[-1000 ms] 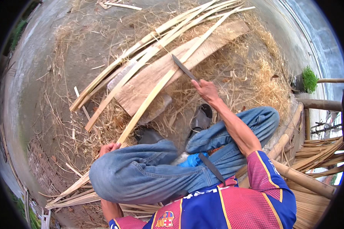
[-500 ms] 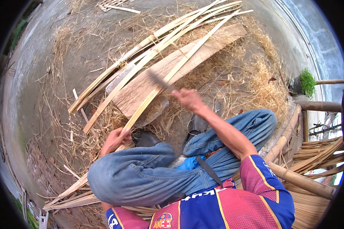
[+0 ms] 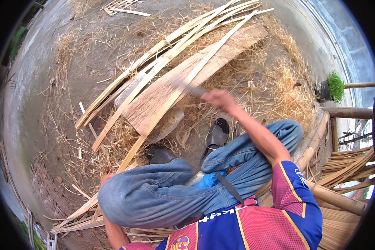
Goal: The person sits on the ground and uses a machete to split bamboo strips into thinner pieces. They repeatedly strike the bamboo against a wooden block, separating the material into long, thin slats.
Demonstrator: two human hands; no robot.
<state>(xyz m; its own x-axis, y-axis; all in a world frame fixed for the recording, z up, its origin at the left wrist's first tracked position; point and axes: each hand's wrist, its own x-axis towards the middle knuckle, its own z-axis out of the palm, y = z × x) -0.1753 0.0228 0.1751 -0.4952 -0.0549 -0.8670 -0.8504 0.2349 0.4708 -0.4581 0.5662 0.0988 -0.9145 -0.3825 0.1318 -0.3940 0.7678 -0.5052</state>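
Note:
A long pale bamboo strip (image 3: 171, 100) lies slantwise across a wide wooden plank (image 3: 154, 96). Its near end runs down to my left hand (image 3: 107, 178), low beside my left knee. The knee covers most of that hand; it is closed on the strip's end, though the fingers are hardly visible. My right hand (image 3: 220, 101) grips a knife (image 3: 191, 88), whose blade is smeared by motion and reaches over the strip and plank. One end of the plank rests by a stone block (image 3: 168, 125).
More bamboo strips (image 3: 125, 79) lie along the plank's far side. Curly shavings (image 3: 283, 87) cover much of the ground. Sandalled feet (image 3: 216, 135) stand near the plank. At the right are a bamboo rail (image 3: 333, 196), stacked strips (image 3: 346, 171) and a green plant (image 3: 334, 86).
My left hand has drawn back toward me, down behind the knee, and more of the strip shows on the near side of the plank. My right hand with the knife has shifted right.

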